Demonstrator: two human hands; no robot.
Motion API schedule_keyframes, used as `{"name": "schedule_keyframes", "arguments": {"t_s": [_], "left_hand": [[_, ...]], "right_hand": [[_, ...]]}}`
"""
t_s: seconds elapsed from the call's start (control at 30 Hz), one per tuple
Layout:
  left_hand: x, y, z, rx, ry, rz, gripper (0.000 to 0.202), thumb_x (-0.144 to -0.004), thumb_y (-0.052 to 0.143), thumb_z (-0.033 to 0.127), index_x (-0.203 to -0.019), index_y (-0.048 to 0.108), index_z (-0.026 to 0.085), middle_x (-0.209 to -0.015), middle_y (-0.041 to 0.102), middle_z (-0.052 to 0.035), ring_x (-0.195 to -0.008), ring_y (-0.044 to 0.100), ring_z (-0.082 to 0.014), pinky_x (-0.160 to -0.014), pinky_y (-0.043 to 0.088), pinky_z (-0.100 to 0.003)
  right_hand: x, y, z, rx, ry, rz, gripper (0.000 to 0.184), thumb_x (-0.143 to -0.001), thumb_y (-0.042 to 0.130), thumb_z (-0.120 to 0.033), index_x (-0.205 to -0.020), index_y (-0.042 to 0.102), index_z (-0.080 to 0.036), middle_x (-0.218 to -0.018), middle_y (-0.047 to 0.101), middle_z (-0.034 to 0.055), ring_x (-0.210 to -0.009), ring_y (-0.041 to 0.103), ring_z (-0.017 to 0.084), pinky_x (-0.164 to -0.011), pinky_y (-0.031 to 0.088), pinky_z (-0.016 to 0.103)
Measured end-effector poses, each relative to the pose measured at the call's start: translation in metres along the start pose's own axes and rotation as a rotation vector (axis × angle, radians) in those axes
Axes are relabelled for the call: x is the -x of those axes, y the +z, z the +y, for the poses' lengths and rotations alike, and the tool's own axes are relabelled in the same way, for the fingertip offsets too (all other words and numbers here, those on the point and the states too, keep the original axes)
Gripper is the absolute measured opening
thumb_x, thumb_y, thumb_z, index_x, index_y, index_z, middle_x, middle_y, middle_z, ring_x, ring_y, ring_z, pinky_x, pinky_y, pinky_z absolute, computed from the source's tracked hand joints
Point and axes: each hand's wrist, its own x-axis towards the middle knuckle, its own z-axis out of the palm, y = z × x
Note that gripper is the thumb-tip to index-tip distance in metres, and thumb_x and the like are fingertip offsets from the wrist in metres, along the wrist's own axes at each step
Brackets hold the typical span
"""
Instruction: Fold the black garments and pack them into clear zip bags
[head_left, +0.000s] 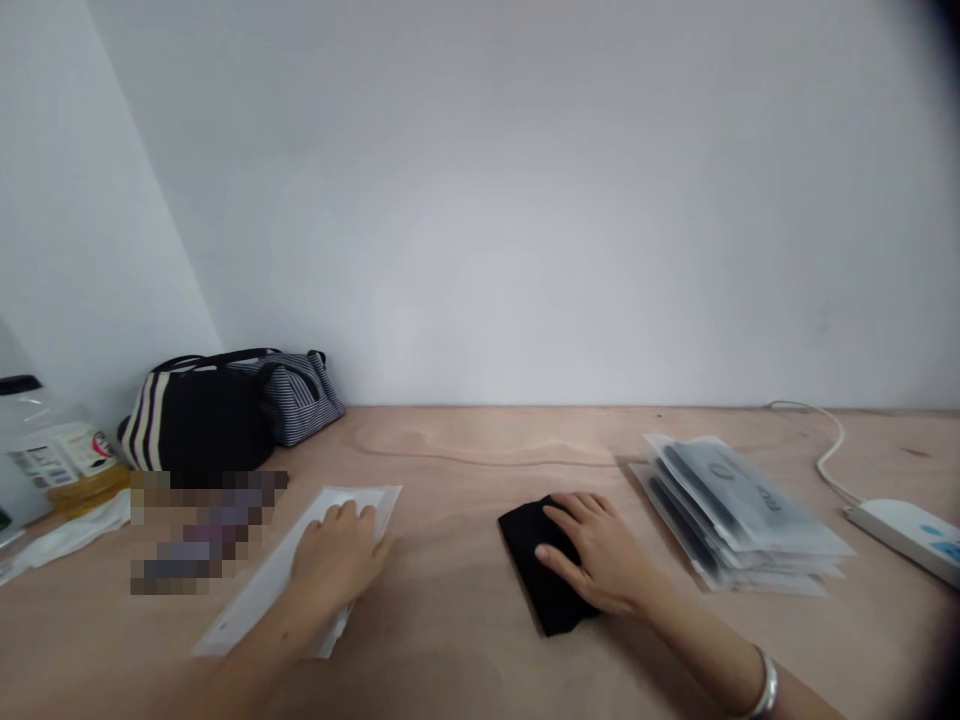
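Note:
My left hand (339,548) lies over a flat, frosted plastic zip bag (274,585) on the left part of the table. Its fingers are slightly bent and apart, and the thumb points off to the right. Under my right hand (600,550) is a black folded cloth item (544,570), flat on the wood. The right fingers and thumb are spread on top of it, pressing rather than wrapped round it. To the right of that hand sits a stack of filled frosted bags (739,510), dark folded contents showing through them.
A black-and-striped fabric bag (217,415) stands at the back left, near a bottle of yellow liquid (75,465) and white tissue (82,530). A blurred-out object (210,535) lies before them. At far right, a white device (907,530) has a white cable (836,440).

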Motion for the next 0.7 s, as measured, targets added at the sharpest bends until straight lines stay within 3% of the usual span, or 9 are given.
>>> {"name": "schedule_keyframes", "arguments": {"t_s": [0.1,0.17,0.27,0.53,0.7], "left_hand": [[0.0,0.011,-0.017,0.051,0.02,-0.048,0.035,-0.08,0.034,0.036,-0.072,0.061,0.015,-0.08,0.058,-0.0134,-0.084,0.053,-0.0317,-0.07,0.039,-0.044],[-0.002,0.016,-0.014,0.117,0.064,-0.041,0.033,-0.08,0.032,0.028,-0.066,0.059,0.016,-0.076,0.058,-0.0117,-0.081,0.053,-0.0299,-0.068,0.039,-0.042],[-0.009,0.017,0.012,0.19,0.126,-0.018,0.031,-0.08,0.033,0.024,-0.061,0.057,0.018,-0.072,0.057,-0.0087,-0.078,0.054,-0.026,-0.067,0.038,-0.037],[-0.016,0.021,0.123,0.419,0.264,0.024,0.026,-0.081,0.04,0.024,-0.065,0.06,0.019,-0.076,0.059,-0.0035,-0.078,0.054,-0.0188,-0.067,0.037,-0.029],[-0.01,0.025,0.141,0.494,0.27,0.04,0.025,-0.081,0.039,0.02,-0.067,0.06,0.018,-0.082,0.058,-0.0044,-0.085,0.051,-0.0202,-0.071,0.035,-0.031]], "right_hand": [[0.007,-0.003,0.01,-0.1,-0.267,-0.181,0.074,-0.07,0.047,-0.063,-0.131,0.035,-0.024,-0.137,0.032,0.0092,-0.126,0.022,0.029,-0.102,0.01,0.049],[0.01,0.001,0.014,-0.132,-0.287,-0.285,0.082,-0.067,0.05,-0.064,-0.134,0.026,-0.025,-0.14,0.025,0.0091,-0.128,0.016,0.03,-0.102,0.006,0.052],[0.012,0.012,0.014,-0.144,-0.228,-0.324,0.081,-0.069,0.052,-0.057,-0.136,0.018,-0.027,-0.141,0.02,0.0078,-0.129,0.012,0.028,-0.101,0.004,0.053],[0.012,0.036,0.014,-0.221,0.189,-0.117,0.054,-0.086,0.03,-0.044,-0.135,0.022,-0.024,-0.14,0.024,0.004,-0.13,0.012,0.024,-0.102,0.008,0.051],[0.011,0.043,0.012,-0.385,0.257,0.06,0.052,-0.089,0.023,-0.042,-0.137,0.019,-0.022,-0.14,0.025,0.003,-0.13,0.012,0.02,-0.104,0.009,0.048]]}}
